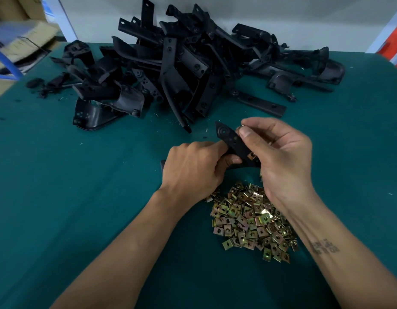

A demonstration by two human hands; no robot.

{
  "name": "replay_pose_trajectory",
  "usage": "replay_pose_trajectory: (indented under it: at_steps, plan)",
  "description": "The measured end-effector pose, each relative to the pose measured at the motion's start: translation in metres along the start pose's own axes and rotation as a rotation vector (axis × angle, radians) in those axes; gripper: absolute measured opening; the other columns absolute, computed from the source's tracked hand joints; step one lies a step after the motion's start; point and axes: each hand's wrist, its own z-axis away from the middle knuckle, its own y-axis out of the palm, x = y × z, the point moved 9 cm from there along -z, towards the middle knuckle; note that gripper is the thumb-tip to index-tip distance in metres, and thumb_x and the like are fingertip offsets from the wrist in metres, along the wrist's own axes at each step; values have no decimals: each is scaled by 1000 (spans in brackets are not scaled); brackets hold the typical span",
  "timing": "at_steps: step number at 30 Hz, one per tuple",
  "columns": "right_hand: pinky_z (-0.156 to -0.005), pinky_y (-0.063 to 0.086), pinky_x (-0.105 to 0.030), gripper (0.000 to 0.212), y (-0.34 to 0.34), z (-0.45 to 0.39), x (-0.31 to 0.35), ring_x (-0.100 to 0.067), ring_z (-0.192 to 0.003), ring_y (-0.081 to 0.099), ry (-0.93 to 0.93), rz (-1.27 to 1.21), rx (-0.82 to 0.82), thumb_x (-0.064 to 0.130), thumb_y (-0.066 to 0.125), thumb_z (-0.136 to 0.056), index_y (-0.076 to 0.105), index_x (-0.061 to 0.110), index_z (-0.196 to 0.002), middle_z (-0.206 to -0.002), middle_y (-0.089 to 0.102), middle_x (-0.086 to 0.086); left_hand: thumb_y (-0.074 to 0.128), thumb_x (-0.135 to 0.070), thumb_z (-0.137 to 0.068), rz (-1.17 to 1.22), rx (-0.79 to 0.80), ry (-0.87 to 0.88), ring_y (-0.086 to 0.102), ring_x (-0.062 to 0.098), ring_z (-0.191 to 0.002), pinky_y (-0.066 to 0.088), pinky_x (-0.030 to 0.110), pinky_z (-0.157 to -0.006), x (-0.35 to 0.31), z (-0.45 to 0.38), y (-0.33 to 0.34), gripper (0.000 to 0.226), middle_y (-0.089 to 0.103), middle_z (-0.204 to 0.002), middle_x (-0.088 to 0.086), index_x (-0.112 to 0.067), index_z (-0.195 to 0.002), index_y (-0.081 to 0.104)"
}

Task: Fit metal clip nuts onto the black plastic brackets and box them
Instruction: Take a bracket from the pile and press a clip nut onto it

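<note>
My left hand is closed around the lower end of a black bracket, thumb pressed along its side, holding it up off the green table. The bracket slants up and away from that hand, its rounded tip with a ringed hole pointing toward the big pile. My right hand sits just to the right of the bracket, touching it. Its thumb and forefinger are pinched narrow on a small clip nut at the bracket's right edge, just below the tip; only a sliver of the metal shows between the fingertips, so I cannot tell how far onto the plastic it sits. Lower down, another clip nut shows on the same bracket, between my two hands and close against my right palm.

Directly under my hands and between my forearms lies the heap of loose clip nuts, brassy squares with holes, spread on the table; my right wrist covers its upper right edge. Beyond my hands, well apart from them, the pile of black brackets is stacked across the far side of the table against the white wall. At the far left edge stands a cardboard box, blurred.
</note>
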Motion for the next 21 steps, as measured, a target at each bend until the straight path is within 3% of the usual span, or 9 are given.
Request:
replay_pose_trajectory:
  at_steps: [6, 10, 13, 16, 18, 21]
  plan:
    - [-76, 56, -27, 17, -4, 1, -4, -15, -81, 67, -12, -55, -64, 10, 82, -80, 80, 27, -79, -82, 75, 2, 29, -62, -101, -18, 24, -18, 65, 28, -68, 46, 37, -54, 1, -1, 1, 54, 69, -80, -6, -26, -110, 68]
    - [-75, 57, -26, 19, -1, -1, -3, -13, -79, 67, -40, -12, 4, 9, 79, -81, 79, 28, -79, -81, 75, 3, 27, -62, -100, -56, 39, -33, 66, 27, -74, 45, 36, -57, 1, -1, 1, 54, 71, -86, -7, -28, -109, 69]
    - [-70, 60, -34, 17, 3, 3, -4, -18, -78, 69, -84, -12, 28, 8, 77, -83, 78, 25, -77, -82, 74, 0, 40, -48, -102, -55, 13, -16, 63, 30, -65, 40, 34, -53, -1, 1, -2, 39, 68, -78, -6, -21, -94, 67]
    - [-66, 58, -35, 15, 13, 6, 0, -19, -76, 66, -106, -38, 133, 12, 71, -87, 70, 11, -72, -88, 71, -1, 57, -34, -98, -57, -7, -24, 57, 31, -56, 37, 32, -49, 1, 3, -4, 27, 63, -70, -4, -16, -78, 60]
    - [-70, 58, -46, 20, 13, 3, -3, -22, -81, 66, -60, -33, 176, 21, 65, -90, 69, 7, -75, -91, 72, -3, 55, -33, -97, -40, -22, -28, 55, 30, -53, 37, 32, -49, 0, 3, -5, 28, 58, -66, -6, -17, -73, 53]
    - [-85, 51, -64, 23, 12, 1, -7, -35, -90, 67, -28, 27, 216, 36, 61, -96, 77, 20, -90, -93, 72, -8, 49, -39, -101, -31, -45, -46, 51, 30, -53, 33, 33, -51, 2, 2, -8, 30, 46, -66, -12, -22, -78, 39]
